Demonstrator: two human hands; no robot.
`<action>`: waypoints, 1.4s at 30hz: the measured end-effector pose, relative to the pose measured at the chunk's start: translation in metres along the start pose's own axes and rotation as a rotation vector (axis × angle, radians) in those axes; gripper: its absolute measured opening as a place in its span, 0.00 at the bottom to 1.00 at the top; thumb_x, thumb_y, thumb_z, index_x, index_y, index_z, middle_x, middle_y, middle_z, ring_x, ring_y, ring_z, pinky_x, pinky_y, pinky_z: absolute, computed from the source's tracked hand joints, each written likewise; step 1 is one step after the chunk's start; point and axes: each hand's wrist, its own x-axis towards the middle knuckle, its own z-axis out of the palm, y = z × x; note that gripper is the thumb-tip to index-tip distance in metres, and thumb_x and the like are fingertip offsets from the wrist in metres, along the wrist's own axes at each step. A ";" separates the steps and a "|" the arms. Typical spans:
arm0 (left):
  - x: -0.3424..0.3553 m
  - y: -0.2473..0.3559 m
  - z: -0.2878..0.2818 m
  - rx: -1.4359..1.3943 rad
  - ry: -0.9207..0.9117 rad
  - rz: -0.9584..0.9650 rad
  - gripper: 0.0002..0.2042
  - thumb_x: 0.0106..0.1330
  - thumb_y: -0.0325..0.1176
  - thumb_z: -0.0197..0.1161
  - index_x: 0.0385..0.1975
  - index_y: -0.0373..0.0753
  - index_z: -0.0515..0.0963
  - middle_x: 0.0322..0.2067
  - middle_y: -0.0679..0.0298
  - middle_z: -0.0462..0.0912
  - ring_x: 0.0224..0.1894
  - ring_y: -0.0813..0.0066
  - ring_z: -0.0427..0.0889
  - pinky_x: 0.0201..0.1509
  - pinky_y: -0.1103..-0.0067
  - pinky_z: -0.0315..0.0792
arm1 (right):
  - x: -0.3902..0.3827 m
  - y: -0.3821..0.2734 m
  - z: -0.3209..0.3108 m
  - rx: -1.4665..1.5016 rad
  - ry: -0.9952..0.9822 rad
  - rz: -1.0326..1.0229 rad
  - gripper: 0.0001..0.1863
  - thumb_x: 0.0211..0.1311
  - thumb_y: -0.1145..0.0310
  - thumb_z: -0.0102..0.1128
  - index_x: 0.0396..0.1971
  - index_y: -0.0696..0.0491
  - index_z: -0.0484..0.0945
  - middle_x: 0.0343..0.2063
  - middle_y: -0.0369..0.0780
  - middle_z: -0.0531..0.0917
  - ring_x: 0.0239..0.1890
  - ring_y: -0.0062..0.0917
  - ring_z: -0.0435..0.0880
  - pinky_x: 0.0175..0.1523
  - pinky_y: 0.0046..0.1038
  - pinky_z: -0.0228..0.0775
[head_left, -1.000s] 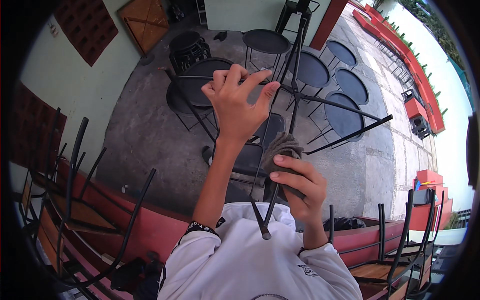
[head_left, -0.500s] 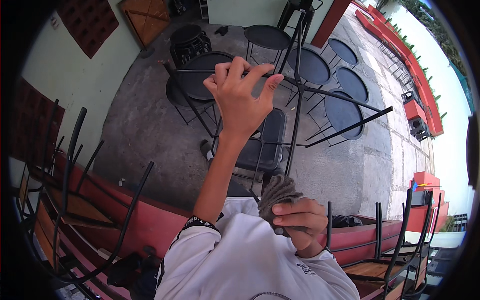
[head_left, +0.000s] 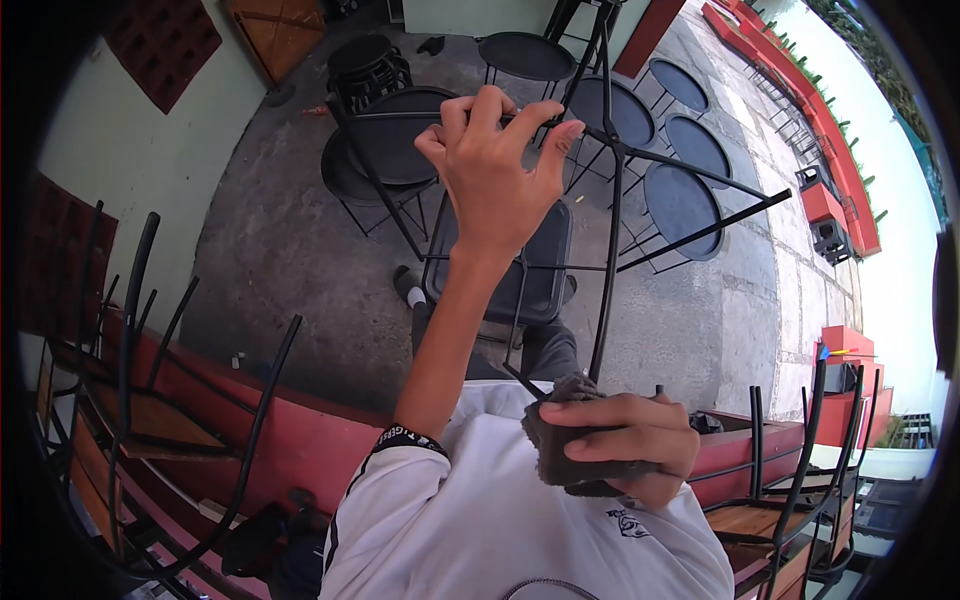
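Note:
My left hand [head_left: 490, 170] reaches forward with its fingers curled over a bar of a thin black metal frame [head_left: 611, 250]. The frame's legs cross at a joint just right of that hand and spread out to both sides. Close to my chest, my right hand [head_left: 635, 440] grips a dark grey cloth [head_left: 565, 450], bunched under the fingers. A lower bar end of the frame meets the cloth; whether the cloth wraps it is hidden. Below the frame, in front of my legs, is a black rectangular tray-like top [head_left: 545, 290], partly covered by my left arm.
Round black tray tables [head_left: 680, 210] stand ahead and to the right. Stacked black stools [head_left: 365, 65] are at the far left. Upturned wooden chairs [head_left: 170, 435] with black legs rest at both sides, by a red ledge [head_left: 310, 400] behind me.
My right hand and the cloth have moved slightly right, and the cloth now looks more spread. The frame and my left hand have shifted a little right in the view.

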 end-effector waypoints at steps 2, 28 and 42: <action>0.002 0.001 0.002 0.017 0.032 0.023 0.09 0.54 0.47 0.69 0.29 0.51 0.84 0.29 0.73 0.69 0.39 0.72 0.67 0.43 0.67 0.50 | 0.002 -0.004 0.004 -0.139 -0.002 -0.003 0.16 0.55 0.72 0.60 0.44 0.61 0.78 0.44 0.53 0.81 0.38 0.35 0.85 0.30 0.23 0.77; 0.001 0.017 0.002 0.145 -0.080 -0.012 0.10 0.50 0.36 0.70 0.30 0.46 0.76 0.36 0.68 0.68 0.46 0.68 0.67 0.45 0.65 0.52 | 0.028 0.089 -0.062 1.094 0.685 0.329 0.25 0.72 0.64 0.37 0.65 0.59 0.57 0.57 0.50 0.72 0.16 0.15 0.66 0.18 0.16 0.60; -0.010 -0.015 0.015 0.151 0.213 0.130 0.11 0.44 0.23 0.61 0.27 0.49 0.78 0.29 0.70 0.69 0.46 0.68 0.68 0.47 0.70 0.50 | 0.079 0.093 -0.051 0.991 0.599 0.472 0.07 0.65 0.72 0.49 0.37 0.57 0.74 0.25 0.36 0.77 0.21 0.17 0.74 0.21 0.18 0.65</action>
